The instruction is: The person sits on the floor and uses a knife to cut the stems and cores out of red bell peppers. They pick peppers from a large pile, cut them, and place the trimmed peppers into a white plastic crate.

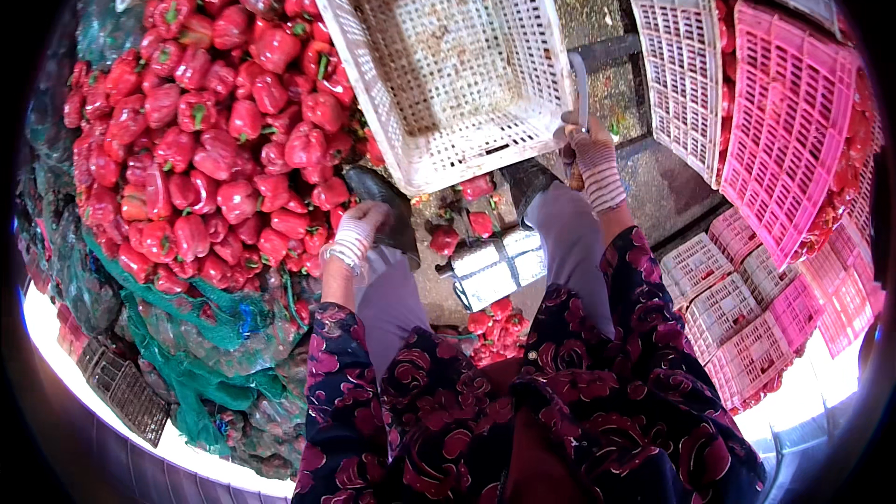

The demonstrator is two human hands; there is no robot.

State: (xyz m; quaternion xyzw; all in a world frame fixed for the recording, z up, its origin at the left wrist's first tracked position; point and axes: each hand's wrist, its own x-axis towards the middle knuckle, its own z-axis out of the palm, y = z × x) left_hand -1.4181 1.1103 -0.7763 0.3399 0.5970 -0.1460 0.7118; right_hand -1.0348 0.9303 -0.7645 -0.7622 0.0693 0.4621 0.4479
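A white perforated plastic crate [455, 49] sits in front of me, with dirt marks on its inner floor and no peppers inside. At its near right corner, my right hand [591, 150], in a striped glove, is closed around the lower end of a grey curved handle [581, 84]. My left hand [364, 224], also in a striped glove, is over my dark boot [385, 206], close to the edge of a large heap of red bell peppers [224, 133]. Its fingertips are turned away, so whether it holds anything is hidden.
Green mesh sacks [189, 336] lie below the heap. Between my legs are a silvery strapped box [497, 266], loose peppers [444, 239] and a small pepper pile [498, 329]. White crates [679, 77] and a pink crate [791, 112] are stacked at right.
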